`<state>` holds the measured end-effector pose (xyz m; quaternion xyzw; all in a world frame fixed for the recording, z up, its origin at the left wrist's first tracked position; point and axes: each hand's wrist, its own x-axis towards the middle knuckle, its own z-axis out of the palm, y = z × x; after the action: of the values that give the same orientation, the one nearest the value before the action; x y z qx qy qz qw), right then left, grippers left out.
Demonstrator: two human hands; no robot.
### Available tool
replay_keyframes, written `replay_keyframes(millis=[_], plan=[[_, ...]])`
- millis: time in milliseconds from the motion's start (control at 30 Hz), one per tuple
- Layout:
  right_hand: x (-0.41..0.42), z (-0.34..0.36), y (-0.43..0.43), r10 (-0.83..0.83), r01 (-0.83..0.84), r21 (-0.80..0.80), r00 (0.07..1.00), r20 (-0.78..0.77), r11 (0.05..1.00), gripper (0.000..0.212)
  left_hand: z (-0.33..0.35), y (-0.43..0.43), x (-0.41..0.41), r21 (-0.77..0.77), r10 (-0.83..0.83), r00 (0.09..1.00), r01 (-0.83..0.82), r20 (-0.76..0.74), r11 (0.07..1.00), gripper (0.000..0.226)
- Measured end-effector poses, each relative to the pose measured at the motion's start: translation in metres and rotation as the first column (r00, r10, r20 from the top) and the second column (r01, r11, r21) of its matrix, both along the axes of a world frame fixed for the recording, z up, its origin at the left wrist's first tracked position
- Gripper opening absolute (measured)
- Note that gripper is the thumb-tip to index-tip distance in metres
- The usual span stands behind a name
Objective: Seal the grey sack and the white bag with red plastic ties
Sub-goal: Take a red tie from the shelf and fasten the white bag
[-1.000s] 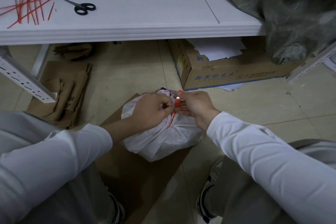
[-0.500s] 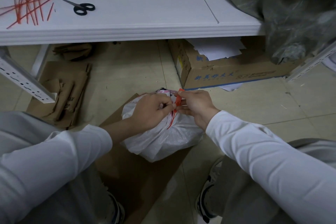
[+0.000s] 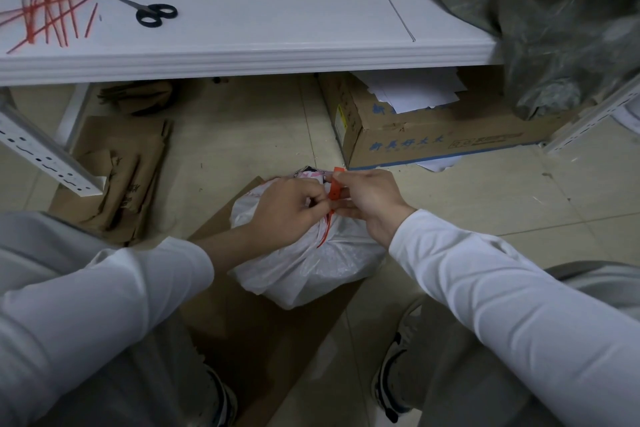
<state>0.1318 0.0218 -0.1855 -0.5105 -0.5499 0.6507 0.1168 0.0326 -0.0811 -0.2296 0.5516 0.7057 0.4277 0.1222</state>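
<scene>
Both L hand (image 3: pixel 287 209) & R hand (image 3: pixel 371 200) pinch thin red tie (image 3: pixel 335 189), prob. round crinkly white bag (image 3: pixel 311 269) neck.

Black scissors (image 3: pixel 138 6) lie on the white table (image 3: pixel 277 3) at eleven o'clock. Under it at one o'clock, a cardboard box (image 3: pixel 415 142) holds white papers (image 3: pixel 415 90). Torn cardboard (image 3: pixel 114 177) lies on the floor at nine o'clock.
</scene>
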Motion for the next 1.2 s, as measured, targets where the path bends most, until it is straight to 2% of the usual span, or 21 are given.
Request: replay_keyframes(millis=[300,567,833,900,1000,1200], plan=[[0.001,0.003,-0.002,0.023,-0.024,0.024,1.000,0.020,0.999,0.017,-0.002,0.000,0.000,0.000,0.026,0.999,-0.026,0.022,1.000,0.039],[0.000,0.005,-0.002,0.005,-0.005,0.013,1.000,0.020,1.000,0.018,-0.001,0.000,-0.001,-0.056,0.025,0.996,-0.021,0.083,0.998,0.028],[0.000,0.002,-0.001,0.001,-0.002,0.012,1.000,0.024,1.000,0.018,0.002,-0.001,0.002,0.010,0.011,1.000,-0.011,0.019,1.000,0.047],[-0.001,0.001,-0.001,0.003,-0.003,0.007,1.000,0.027,1.000,0.019,0.002,-0.001,0.003,0.015,0.022,1.000,-0.022,0.013,1.000,0.045],[0.000,0.004,0.001,-0.007,0.007,-0.051,1.000,-0.002,0.999,0.019,0.000,-0.002,0.002,-0.018,0.029,0.997,-0.027,0.066,0.999,0.029],[0.005,0.011,0.006,-0.017,0.003,-0.202,0.998,-0.068,0.979,0.008,-0.003,-0.003,-0.001,-0.057,0.076,0.993,-0.071,0.092,0.996,0.038]])
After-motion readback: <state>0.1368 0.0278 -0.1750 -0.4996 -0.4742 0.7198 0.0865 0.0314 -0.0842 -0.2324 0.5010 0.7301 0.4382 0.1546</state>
